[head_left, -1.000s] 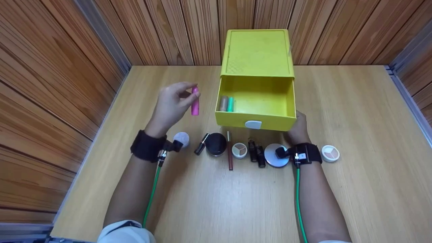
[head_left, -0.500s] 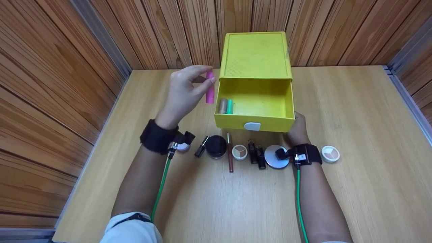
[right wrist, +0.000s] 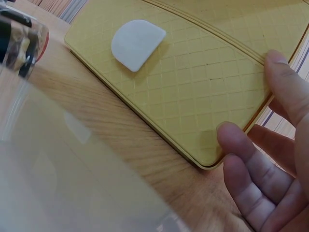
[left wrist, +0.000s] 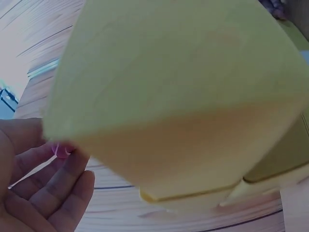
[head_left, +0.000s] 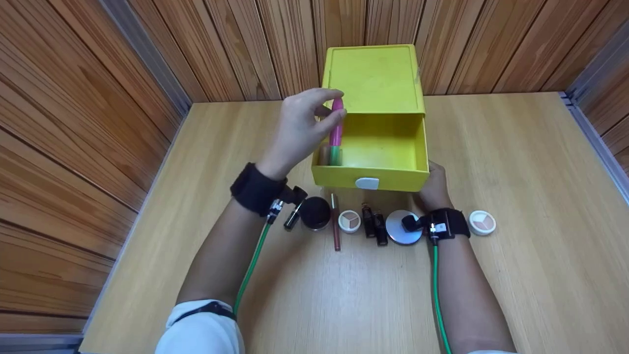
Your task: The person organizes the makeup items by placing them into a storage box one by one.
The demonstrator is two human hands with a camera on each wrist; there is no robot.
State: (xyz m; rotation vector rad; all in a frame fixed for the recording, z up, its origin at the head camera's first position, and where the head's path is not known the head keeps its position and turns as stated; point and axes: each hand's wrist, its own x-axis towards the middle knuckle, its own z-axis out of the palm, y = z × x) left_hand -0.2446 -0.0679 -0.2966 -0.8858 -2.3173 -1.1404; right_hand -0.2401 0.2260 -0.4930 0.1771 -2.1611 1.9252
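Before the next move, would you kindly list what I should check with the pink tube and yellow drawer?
1. Left hand pinching the pink tube: ok.
2. Yellow drawer open: ok.
3. Right hand holding the yellow drawer's side: ok.
4. Pink tube set down: not ok, held in the left hand.
5. Gap between pink tube and green tube: cannot tell, they overlap in the head view.

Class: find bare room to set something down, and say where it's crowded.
Bare: the yellow plastic drawer right of its green cylinder, and the pale wooden table on the near side of the slim brown stick. Crowded: the drawer's front left corner, and from the round black case to the round silver case.
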